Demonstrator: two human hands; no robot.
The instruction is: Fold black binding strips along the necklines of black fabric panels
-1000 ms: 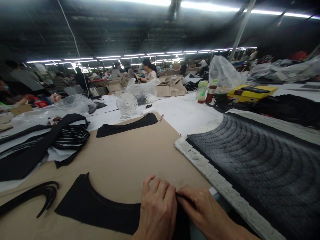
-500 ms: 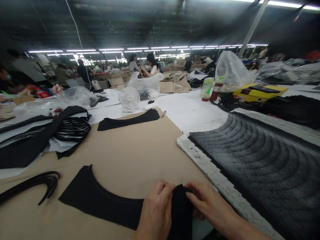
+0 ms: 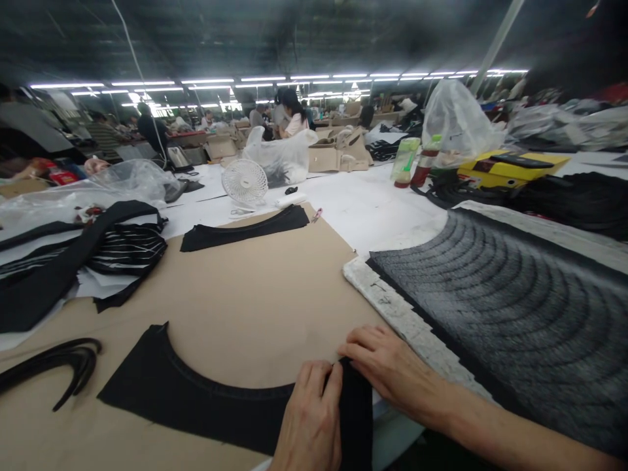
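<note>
A black fabric piece [image 3: 210, 405] with a curved, folded inner edge lies on the brown sheet near me. Its right end reaches over the table's near edge. My left hand [image 3: 311, 409] is closed on this piece near the right end, fingers bent and pressed together on its upper edge. Just to the right, my right hand [image 3: 375, 363] has its fingertips closed at the top corner of the same end; my fingers partly hide that corner. Black curved strips [image 3: 73, 363] lie to the left.
Farther up the brown sheet [image 3: 255, 288] lies another stack of black curved pieces [image 3: 245, 227]. At right, a pale board [image 3: 363, 278] carries overlapping black pieces [image 3: 490, 294]. Behind are a white fan [image 3: 244, 182], bottles [image 3: 406, 162] and a yellow box [image 3: 510, 171]. Striped black pieces [image 3: 127, 255] lie left.
My right hand has moved up and left, over the fabric's top corner, from its right side. My left hand stays on the piece. The whole view has shifted slightly.
</note>
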